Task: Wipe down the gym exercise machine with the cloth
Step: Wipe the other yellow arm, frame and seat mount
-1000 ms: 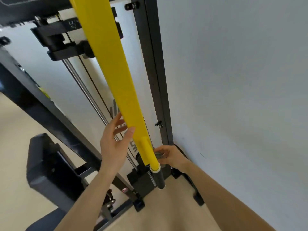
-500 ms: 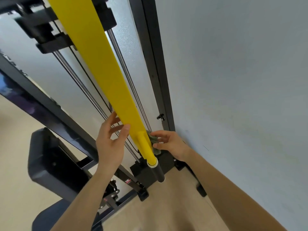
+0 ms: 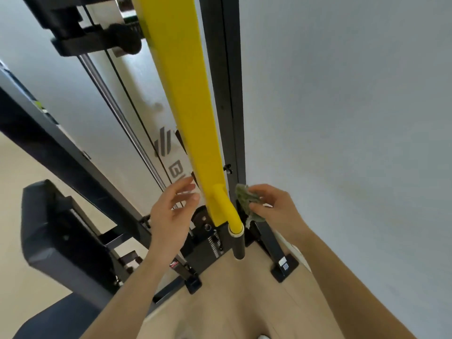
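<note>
A long yellow arm (image 3: 188, 113) of the gym machine runs down the middle and ends in a black handle grip (image 3: 238, 248). My right hand (image 3: 276, 211) pinches a crumpled green cloth (image 3: 245, 200) just right of the arm's lower end, in front of the black upright post (image 3: 232, 94). To the left of the yellow arm, my left hand (image 3: 171, 211) hovers with its fingers spread and relaxed, a little apart from the arm. Part of the cloth is hidden under my fingers.
A white wall (image 3: 354, 118) stands close on the right. A black padded seat (image 3: 61, 238) sits low on the left. Chrome guide rods (image 3: 122, 113) and a black slanted frame beam (image 3: 61, 152) cross the left side. The machine's black feet (image 3: 285, 267) rest on a beige floor.
My right hand has come up from behind the yellow arm's end with the cloth, now to the arm's right. My left hand has let go of the arm and drawn slightly off it.
</note>
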`<state>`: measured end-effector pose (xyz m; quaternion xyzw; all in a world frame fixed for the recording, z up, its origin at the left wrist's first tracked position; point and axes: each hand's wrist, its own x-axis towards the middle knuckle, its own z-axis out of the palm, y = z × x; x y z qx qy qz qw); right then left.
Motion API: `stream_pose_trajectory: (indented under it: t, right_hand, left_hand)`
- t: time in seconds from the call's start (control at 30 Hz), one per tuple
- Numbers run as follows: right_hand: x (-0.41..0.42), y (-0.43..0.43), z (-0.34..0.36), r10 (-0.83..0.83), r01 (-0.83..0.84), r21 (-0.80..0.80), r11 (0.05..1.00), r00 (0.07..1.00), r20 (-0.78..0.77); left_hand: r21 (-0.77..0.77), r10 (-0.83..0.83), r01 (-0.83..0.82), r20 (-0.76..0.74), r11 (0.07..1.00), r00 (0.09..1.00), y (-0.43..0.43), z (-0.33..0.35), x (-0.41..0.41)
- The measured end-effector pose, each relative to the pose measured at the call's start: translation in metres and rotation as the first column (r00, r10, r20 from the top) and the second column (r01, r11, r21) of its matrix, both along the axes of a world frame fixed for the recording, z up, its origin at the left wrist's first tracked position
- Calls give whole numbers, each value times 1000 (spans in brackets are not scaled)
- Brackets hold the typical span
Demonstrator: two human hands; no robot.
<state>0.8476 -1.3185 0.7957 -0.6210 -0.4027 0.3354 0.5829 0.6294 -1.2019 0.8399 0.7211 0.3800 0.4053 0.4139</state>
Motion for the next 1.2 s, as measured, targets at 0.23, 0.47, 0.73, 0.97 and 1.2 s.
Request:
stream_pose_trajectory:
  t: [0.23,0.47,0.73,0.97,1.2]
  right_hand:
    - [-92,-23,66,-16,14,183,983,1000,8]
    - [-165,24,58,24,-50,174,984,989,144]
    - [-217,88,34,3,-3,0,1000,987,161]
    - [-248,124,39,-83,84,1,996,993,81]
    - [-250,150,50,28,-17,-49,999,969,245]
  left_hand:
    - [-261,-385,424,189,867,903,-5,-8,-44]
    - [-275,-369,428,242,861,897,16,-12,-104]
    - [-364,-174,233,189,902,967,75,-21,-189]
    - [-438,-149,170,81,883,985,113,-36,-225]
    - [-246,-175,163,-26,956,984,119,-34,-212]
